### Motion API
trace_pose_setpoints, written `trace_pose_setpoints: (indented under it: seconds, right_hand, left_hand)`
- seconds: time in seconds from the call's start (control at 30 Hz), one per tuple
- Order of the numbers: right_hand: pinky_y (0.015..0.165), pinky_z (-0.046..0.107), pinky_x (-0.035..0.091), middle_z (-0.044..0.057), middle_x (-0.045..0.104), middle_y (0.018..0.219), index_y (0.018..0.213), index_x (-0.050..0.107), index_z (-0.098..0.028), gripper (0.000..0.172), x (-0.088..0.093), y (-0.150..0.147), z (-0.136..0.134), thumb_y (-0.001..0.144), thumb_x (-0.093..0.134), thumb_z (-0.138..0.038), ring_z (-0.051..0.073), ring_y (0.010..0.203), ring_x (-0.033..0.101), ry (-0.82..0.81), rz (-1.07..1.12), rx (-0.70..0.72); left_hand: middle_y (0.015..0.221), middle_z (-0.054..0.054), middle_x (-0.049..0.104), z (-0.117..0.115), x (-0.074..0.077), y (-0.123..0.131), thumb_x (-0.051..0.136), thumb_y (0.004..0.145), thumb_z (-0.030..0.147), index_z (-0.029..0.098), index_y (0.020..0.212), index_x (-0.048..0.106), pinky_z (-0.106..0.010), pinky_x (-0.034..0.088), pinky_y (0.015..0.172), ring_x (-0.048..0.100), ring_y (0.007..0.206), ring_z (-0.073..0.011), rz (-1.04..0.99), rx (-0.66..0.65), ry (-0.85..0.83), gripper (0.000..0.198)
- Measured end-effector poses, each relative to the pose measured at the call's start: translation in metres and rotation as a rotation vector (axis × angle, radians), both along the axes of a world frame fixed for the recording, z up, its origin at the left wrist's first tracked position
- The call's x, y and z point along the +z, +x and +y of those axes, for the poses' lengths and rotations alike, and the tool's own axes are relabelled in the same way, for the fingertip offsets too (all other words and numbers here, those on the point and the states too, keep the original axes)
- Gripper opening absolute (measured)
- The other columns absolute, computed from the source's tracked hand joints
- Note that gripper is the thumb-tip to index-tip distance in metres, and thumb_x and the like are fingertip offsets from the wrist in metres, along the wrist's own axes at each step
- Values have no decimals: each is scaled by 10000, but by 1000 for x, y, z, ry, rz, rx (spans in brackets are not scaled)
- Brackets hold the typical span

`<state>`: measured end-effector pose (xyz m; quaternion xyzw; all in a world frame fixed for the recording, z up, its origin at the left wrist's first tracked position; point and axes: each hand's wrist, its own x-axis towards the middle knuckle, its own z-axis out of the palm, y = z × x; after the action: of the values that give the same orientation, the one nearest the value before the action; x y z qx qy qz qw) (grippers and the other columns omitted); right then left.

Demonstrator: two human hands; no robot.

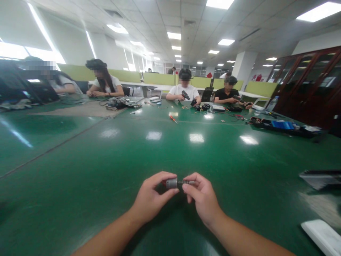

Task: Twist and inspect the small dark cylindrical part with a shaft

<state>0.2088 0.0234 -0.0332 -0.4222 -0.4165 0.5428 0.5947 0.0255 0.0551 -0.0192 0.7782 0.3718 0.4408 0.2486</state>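
Note:
Near the bottom middle of the head view, my left hand (152,195) grips a grey metal cylinder (172,183) between thumb and fingers. A bit of something reddish shows at the cylinder's left end, partly behind the fingers. From the right, my right hand (203,197) pinches a thin dark shaft with a ribbed, spring-like section (188,182). The shaft lies in line with the cylinder and seems to meet its right end. Both hands hold these parts just above the green table (128,153).
An orange screwdriver (173,119) lies farther back. A black tray with blue items (282,125) is at the right; a white object (323,236) sits at the lower right. Several people work along the far side, one with a power drill (185,95).

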Motion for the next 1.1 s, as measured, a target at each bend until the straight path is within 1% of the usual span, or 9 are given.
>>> trace_pose_setpoints:
  seconds: [0.3, 0.53, 0.7, 0.9, 1.1]
  right_hand:
    - [432, 208, 343, -34, 606, 598, 819, 627, -164, 233, 1, 1, 1, 697, 753, -317, 85, 430, 469, -6, 15, -6]
    - [428, 207, 340, -34, 602, 591, 809, 625, -168, 231, 2, 1, 0, 698, 755, -324, 86, 426, 465, -4, 24, -12]
    - [433, 207, 340, -33, 602, 595, 810, 623, -173, 230, 1, 1, 1, 706, 757, -328, 85, 426, 465, 5, 24, -20]
    - [435, 205, 340, -31, 605, 603, 822, 622, -170, 230, 1, 1, 1, 712, 749, -327, 83, 426, 468, 8, 19, -17]
    - [435, 202, 336, -30, 607, 607, 821, 620, -166, 215, 2, 1, 0, 719, 740, -312, 80, 429, 471, 5, 17, -18]
  left_hand:
    - [969, -33, 758, 1, 0, 0, 792, 791, 282, 235, 1020, 737, -307, 551, 832, 708, 889, -204, -12, 18, -8, 240]
    - [971, -51, 761, 1, 0, 0, 789, 785, 306, 219, 1020, 742, -321, 558, 820, 709, 887, -219, -10, 37, -29, 254]
    - [985, -33, 760, 2, -2, -1, 797, 783, 293, 236, 1025, 741, -306, 549, 841, 708, 905, -208, -33, 27, -39, 255]
    - [974, -36, 759, 2, -2, -1, 797, 783, 291, 228, 1023, 740, -303, 545, 811, 706, 890, -212, -38, 30, -50, 254]
    - [977, -20, 758, 1, -2, -1, 800, 784, 278, 244, 1028, 738, -293, 535, 835, 705, 900, -200, -45, 26, -52, 254]
